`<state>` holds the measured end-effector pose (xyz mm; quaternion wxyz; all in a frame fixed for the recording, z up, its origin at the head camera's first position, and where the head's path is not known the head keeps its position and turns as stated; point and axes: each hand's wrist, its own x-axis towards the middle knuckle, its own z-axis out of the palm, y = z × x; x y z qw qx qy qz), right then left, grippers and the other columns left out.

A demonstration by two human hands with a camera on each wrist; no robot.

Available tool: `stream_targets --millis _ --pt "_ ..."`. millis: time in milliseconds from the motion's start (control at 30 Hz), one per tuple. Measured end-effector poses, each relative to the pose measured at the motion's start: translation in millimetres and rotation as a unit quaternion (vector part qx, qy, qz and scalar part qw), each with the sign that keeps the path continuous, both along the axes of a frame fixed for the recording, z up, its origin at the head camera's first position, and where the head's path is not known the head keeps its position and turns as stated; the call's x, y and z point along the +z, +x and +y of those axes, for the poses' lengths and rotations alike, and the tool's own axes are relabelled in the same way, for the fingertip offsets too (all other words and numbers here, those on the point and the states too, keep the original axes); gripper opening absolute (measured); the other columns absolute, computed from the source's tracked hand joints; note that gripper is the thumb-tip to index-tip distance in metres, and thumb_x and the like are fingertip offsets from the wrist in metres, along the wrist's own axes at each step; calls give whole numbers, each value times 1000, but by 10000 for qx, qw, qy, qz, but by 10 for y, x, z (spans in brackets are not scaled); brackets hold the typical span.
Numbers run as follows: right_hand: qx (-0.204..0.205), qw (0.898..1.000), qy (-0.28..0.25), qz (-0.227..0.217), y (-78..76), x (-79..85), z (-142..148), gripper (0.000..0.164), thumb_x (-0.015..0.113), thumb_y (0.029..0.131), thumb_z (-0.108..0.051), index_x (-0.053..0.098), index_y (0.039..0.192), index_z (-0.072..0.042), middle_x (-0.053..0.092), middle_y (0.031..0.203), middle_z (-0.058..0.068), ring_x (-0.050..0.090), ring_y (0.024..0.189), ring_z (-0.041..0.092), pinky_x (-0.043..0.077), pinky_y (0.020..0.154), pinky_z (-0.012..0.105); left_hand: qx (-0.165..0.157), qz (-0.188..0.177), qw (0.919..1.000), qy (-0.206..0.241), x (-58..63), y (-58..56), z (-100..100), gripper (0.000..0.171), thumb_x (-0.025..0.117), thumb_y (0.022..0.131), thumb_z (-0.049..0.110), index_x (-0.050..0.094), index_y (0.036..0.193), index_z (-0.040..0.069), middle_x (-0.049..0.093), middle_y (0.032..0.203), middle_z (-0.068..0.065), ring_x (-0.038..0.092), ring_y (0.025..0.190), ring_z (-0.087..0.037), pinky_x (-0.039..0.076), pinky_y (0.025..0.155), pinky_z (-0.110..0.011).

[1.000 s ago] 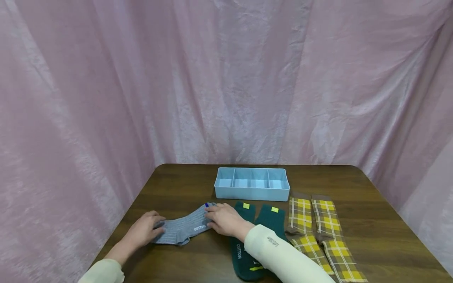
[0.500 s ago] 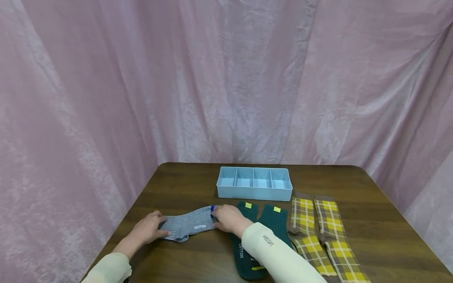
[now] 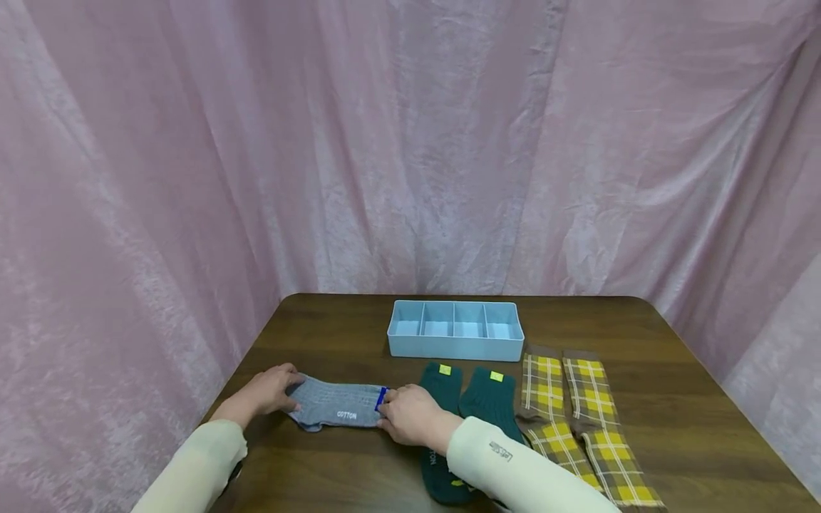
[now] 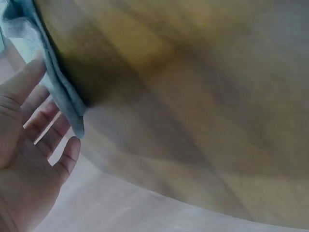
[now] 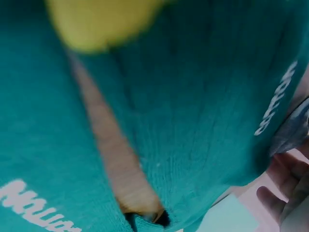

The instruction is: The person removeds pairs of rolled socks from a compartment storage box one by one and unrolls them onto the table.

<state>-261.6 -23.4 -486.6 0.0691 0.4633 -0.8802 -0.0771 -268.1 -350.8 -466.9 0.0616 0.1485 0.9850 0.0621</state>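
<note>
A grey ribbed sock (image 3: 340, 405) with white "COTTON" lettering and a blue mark at its cuff stretches sideways between both hands. My left hand (image 3: 271, 390) pinches its toe end; in the left wrist view the thumb lies on the near side of the sock (image 4: 60, 92), fingers behind. At the cuff, my right hand (image 3: 413, 415) pinches the other end, its fingertips partly hidden. Under and beside the right forearm lie two dark green socks (image 3: 490, 399) with yellow tabs, which fill most of the right wrist view.
Behind the socks stands a light blue box (image 3: 457, 348) divided into several compartments. Two yellow and brown plaid socks (image 3: 599, 406) lie flat at the right. All rest on a brown wooden table (image 3: 680, 427), with a pink curtain (image 3: 410, 142) behind it.
The grey sock has turned from a slant to nearly level. Its toe end has moved away from me with the left hand, while the right hand has brought the cuff slightly nearer.
</note>
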Motion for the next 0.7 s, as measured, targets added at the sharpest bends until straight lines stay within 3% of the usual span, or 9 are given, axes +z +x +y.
stream_targets --millis 133,300,400,500,600,633,700 --pt "227 9987 76 456 130 -11 33 33 50 103 -42 74 110 -22 70 102 -5 65 89 9 52 81 26 -219 0 9993 -292 22 -111 77 52 84 78 18 67 124 1 57 123 -19 55 115 -42 44 91 -60" --pt "118 9963 -10 856 293 -35 25 34 51 101 -43 74 105 -19 70 100 -4 66 86 10 52 68 25 -333 104 9975 -617 28 -241 206 49 83 77 11 67 123 2 57 123 -20 54 117 -43 43 91 -62" --pt "-92 9969 -386 681 366 -36 9 30 55 100 -42 73 86 -22 67 82 -6 62 69 8 47 54 24 -427 253 9961 -733 21 -275 287 48 81 77 7 67 122 2 58 125 -20 53 119 -43 43 92 -62" --pt "-269 9944 -1013 159 375 -6 14 29 60 98 -39 69 74 -25 62 68 -9 57 58 7 42 46 25 -511 525 9952 -655 2 -261 362 45 78 78 6 67 121 0 59 127 -22 52 121 -44 42 93 -61" --pt "-236 9840 -1748 -254 314 27 41 19 65 95 -34 76 84 -24 67 77 -8 62 68 8 48 55 26 -418 936 9943 -310 -38 -211 417 38 75 82 7 68 119 0 60 128 -22 54 120 -43 43 94 -60" --pt "-161 9809 -1906 -362 284 39 52 15 67 95 -33 77 92 -23 70 87 -7 65 77 9 51 62 26 -357 1081 9934 -171 -46 -190 435 36 75 83 10 68 118 0 60 126 -22 54 119 -43 43 93 -60" --pt "5 9767 -2063 -591 224 49 70 23 69 94 -32 76 111 -18 70 112 -1 66 99 12 53 81 29 -179 1239 9921 102 -63 -141 469 36 74 87 17 69 118 0 60 125 -23 55 117 -43 44 94 -59"
